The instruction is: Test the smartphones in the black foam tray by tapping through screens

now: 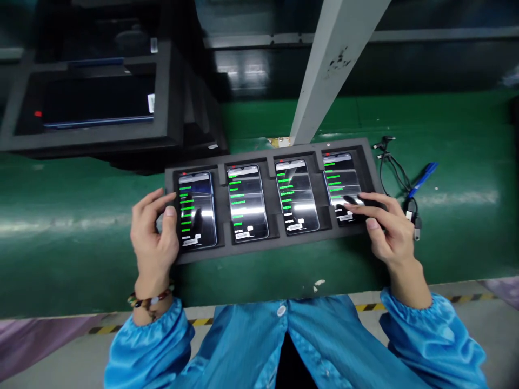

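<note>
A dark foam tray (273, 244) lies on the green belt and holds several phones side by side, all showing green text. My left hand (153, 232) rests on the tray's left end, fingers apart, thumb at the edge of the leftmost phone (196, 209). My right hand (383, 222) lies over the right end, fingers stretched out across the lower part of the rightmost phone (341, 183). Two more phones (246, 201) (295, 195) sit untouched between them. Neither hand grips anything.
A stack of dark foam trays (93, 102) stands at the back left. A slanted grey post (324, 70) rises behind the tray. Black cables with plugs (399, 175) and a blue pen (422, 179) lie to the right. A yellow-black striped edge (466, 298) runs along the near side.
</note>
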`<control>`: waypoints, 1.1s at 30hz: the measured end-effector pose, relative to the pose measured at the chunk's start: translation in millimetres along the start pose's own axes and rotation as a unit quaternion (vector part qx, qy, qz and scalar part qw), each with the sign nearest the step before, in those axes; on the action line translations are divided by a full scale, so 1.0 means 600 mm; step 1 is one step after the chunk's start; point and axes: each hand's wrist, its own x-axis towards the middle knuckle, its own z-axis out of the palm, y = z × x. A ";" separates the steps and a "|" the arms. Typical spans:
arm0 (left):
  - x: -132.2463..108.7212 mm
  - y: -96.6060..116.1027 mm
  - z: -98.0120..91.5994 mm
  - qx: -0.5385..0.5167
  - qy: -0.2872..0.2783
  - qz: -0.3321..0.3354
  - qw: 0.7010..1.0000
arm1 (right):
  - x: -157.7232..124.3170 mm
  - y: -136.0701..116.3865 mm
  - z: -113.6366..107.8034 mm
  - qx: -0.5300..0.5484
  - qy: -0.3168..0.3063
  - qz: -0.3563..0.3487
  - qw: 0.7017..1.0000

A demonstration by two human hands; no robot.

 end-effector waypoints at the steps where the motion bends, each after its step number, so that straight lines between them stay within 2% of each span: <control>1: 0.000 0.000 0.000 0.003 -0.001 0.000 1.000 | 0.002 -0.003 0.001 -0.005 0.007 0.008 1.000; 6: -0.001 -0.002 0.000 0.009 -0.004 -0.007 1.000 | 0.017 -0.010 0.004 -0.051 0.064 0.094 0.992; 13: 0.000 -0.006 0.000 0.009 -0.006 -0.012 1.000 | 0.044 0.003 0.005 -0.072 0.022 0.120 0.990; 18: -0.001 -0.004 -0.001 0.004 -0.008 -0.014 1.000 | 0.045 0.008 0.010 -0.078 -0.003 0.113 0.991; 23: -0.001 -0.004 0.000 0.008 -0.009 -0.021 1.000 | 0.046 0.007 0.006 -0.051 0.027 0.147 0.987; 28: 0.000 -0.006 0.001 -0.001 -0.009 -0.012 1.000 | 0.071 0.004 0.011 -0.035 0.014 0.172 0.984; 33: -0.002 -0.004 0.001 0.006 -0.008 -0.014 1.000 | 0.073 -0.002 0.018 -0.005 0.040 0.215 0.976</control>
